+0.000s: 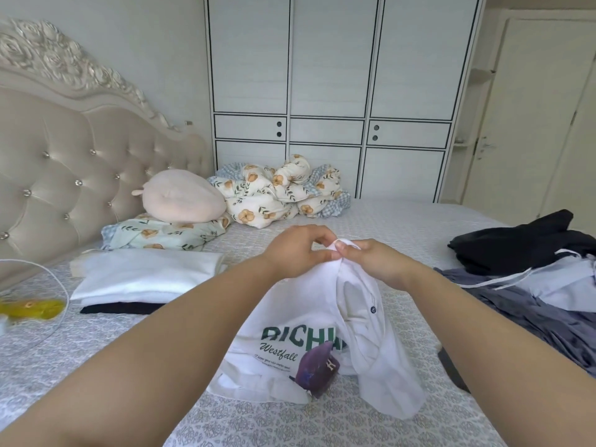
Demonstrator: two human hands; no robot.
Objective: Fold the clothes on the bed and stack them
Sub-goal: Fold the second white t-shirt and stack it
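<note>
Bare forearms; both hands (335,253) pinch limp white shirt (322,317) (green lettering).

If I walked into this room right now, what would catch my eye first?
Front and centre, the left hand and right hand pinch up a white T-shirt with green lettering over the bed. Left of it lies a folded stack; at the right edge, a dark unfolded pile.

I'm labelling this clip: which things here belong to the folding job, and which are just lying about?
Part of the job:
white printed shirt, pinched by left hand and right hand
folded stack
unfolded pile

Lying about:
floral duvet
pink plush
floral pillow
purple item
yellow object
</note>
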